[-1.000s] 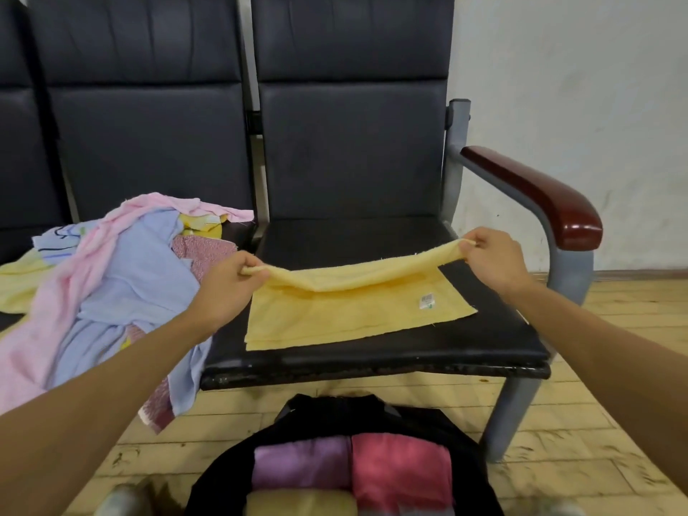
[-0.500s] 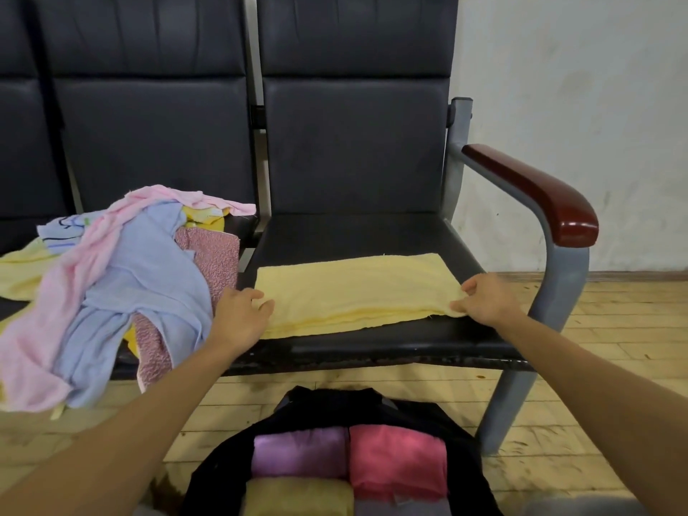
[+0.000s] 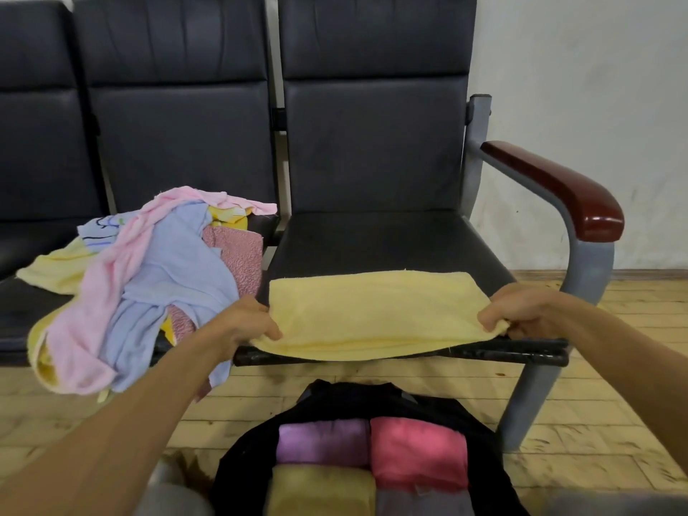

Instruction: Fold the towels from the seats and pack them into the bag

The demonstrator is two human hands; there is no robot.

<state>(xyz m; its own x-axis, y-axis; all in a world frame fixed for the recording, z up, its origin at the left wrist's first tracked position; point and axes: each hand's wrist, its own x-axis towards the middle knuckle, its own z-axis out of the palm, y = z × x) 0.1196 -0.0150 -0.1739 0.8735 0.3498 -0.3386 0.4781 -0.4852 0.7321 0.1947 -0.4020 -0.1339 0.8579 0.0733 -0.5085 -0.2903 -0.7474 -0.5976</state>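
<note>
A: Step in hand?
B: Mid-fold. The yellow towel lies on the end seat, its front edge overhanging. The left hand and right hand each grasp a near corner, fingers curled over the cloth.
A: Next move?
B: Probably another fold, corners kept matched (down to the size of the bundles in the bag).
A: Unclear?
B: The bag's lower part is cut off. The towel's layers are unreadable, and the pile can't be counted.

Waiting room or public lobby, probably. Row of linked black padded seats on a grey metal frame, dark red wooden armrest at row end. Scuffed plain white wall, worn wood-plank floor.
</note>
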